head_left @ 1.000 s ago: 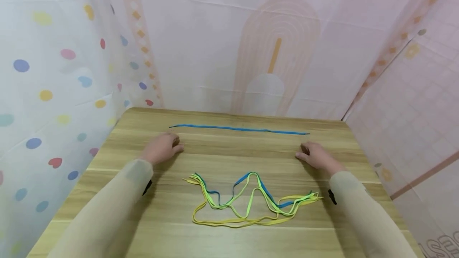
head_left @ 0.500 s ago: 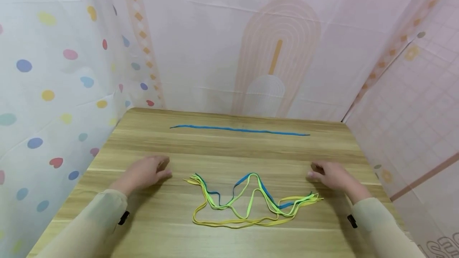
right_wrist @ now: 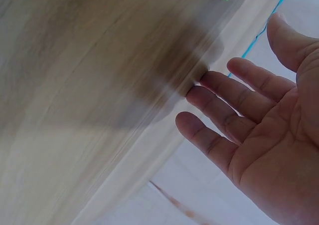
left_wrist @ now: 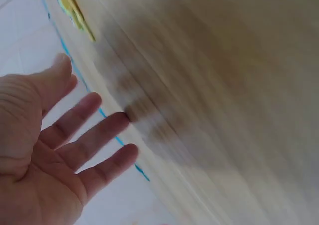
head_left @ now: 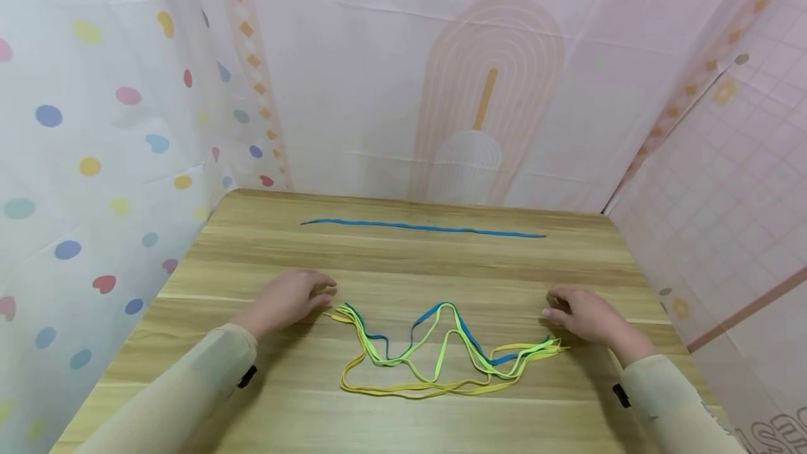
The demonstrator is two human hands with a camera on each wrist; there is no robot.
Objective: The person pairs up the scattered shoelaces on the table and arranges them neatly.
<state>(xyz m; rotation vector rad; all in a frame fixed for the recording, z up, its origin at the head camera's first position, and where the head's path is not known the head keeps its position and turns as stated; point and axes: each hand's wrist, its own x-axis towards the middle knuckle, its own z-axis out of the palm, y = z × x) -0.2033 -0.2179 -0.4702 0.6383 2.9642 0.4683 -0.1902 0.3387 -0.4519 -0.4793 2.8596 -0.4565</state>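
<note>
A single blue shoelace (head_left: 416, 228) lies nearly straight across the back of the table. In front of it sits a loose, wavy bundle of laces: neon green ones (head_left: 440, 356), yellow ones (head_left: 403, 391) and a blue one (head_left: 467, 333), with their ends gathered at left and right. My left hand (head_left: 293, 300) hovers by the bundle's left ends, holding nothing; in the left wrist view its fingers (left_wrist: 102, 135) are spread and relaxed. Beyond the bundle's right ends is my right hand (head_left: 586, 314), also holding nothing, its fingers (right_wrist: 219, 115) loosely extended in the right wrist view.
The wooden table (head_left: 441, 429) has its back edge close to a patterned curtain (head_left: 353, 90). A dotted curtain (head_left: 113, 230) hangs along the left side and a checked one (head_left: 744, 230) along the right.
Both hands have drawn back from the straight blue shoelace toward the front. Then the left hand shifted right to the bundle's left ends, while the right stayed almost still.
</note>
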